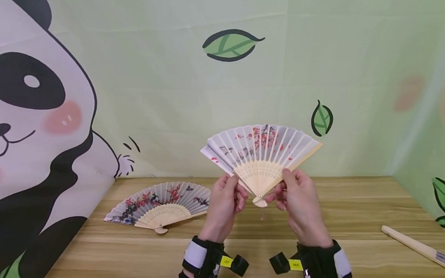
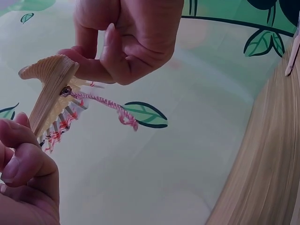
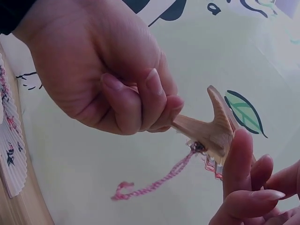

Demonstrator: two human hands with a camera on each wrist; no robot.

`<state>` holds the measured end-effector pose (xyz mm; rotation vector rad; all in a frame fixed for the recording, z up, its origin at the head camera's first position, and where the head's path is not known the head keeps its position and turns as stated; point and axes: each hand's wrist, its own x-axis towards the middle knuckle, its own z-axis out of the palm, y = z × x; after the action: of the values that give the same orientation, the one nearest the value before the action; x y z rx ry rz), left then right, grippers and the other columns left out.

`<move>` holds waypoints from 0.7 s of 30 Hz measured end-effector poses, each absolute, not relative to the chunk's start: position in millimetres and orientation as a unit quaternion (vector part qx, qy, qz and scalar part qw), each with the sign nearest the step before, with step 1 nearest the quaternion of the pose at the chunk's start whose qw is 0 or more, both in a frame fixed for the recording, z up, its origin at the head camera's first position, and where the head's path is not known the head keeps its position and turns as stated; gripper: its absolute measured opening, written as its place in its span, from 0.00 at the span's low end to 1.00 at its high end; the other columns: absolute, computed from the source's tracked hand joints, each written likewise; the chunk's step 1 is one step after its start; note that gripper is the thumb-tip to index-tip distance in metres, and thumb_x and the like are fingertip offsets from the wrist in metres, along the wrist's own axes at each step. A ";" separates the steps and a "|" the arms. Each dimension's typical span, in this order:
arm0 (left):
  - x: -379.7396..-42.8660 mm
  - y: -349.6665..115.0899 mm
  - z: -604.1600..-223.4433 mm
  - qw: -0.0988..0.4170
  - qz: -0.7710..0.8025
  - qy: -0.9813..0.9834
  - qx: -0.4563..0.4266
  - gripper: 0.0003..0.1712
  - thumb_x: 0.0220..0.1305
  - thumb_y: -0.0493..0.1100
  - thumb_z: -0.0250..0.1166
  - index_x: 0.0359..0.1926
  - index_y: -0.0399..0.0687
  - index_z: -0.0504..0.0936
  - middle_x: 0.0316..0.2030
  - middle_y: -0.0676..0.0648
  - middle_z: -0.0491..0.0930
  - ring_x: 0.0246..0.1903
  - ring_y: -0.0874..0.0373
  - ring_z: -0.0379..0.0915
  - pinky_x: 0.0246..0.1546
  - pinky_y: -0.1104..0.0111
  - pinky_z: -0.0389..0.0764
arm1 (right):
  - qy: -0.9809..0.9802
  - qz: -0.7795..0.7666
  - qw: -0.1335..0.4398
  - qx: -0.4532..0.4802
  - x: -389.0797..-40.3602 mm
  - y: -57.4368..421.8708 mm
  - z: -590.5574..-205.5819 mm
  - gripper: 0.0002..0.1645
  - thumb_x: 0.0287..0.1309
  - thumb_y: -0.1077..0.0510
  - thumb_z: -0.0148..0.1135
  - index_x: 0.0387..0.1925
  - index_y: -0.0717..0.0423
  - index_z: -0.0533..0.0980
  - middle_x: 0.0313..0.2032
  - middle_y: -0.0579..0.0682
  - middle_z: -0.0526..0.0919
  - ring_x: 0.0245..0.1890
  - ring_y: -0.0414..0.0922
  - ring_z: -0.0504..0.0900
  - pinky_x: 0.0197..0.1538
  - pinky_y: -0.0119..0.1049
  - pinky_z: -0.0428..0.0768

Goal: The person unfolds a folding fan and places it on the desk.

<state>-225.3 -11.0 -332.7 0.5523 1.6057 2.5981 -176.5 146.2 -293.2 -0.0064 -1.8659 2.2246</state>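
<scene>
Both hands hold up a spread folding fan (image 1: 260,175) with wooden ribs and a pale leaf printed with red blossoms. My left hand (image 1: 223,205) pinches its left edge, where a few folds lie close together. Against the right guard stick, my right hand (image 1: 300,203) grips with its thumb in front and fingers behind. In the right wrist view a pink twisted cord (image 3: 161,180) hangs from the fan's pivot. A second fan (image 1: 161,207), also spread and flower-printed, lies on the table left of my left hand.
On the right side of the wooden table (image 1: 337,265) lies a folded fan (image 1: 418,246). A pale green backdrop (image 1: 164,97) with a printed panda and leaves stands behind the table and along its right side.
</scene>
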 end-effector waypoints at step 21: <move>-224.7 -7.7 -331.1 -0.031 0.848 0.502 0.167 0.10 0.76 0.40 0.45 0.39 0.40 0.71 0.18 0.51 0.71 0.11 0.66 0.61 0.11 0.76 0.60 | -0.646 0.760 0.072 0.024 -174.0 156.6 -291.1 0.18 0.77 0.52 0.38 0.49 0.64 0.65 0.26 0.47 0.72 0.20 0.40 0.75 0.19 0.23 0.66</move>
<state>-224.7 -7.7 -331.1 0.5345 1.6099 2.7186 -174.0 156.6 -291.1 0.0725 -1.9408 2.2831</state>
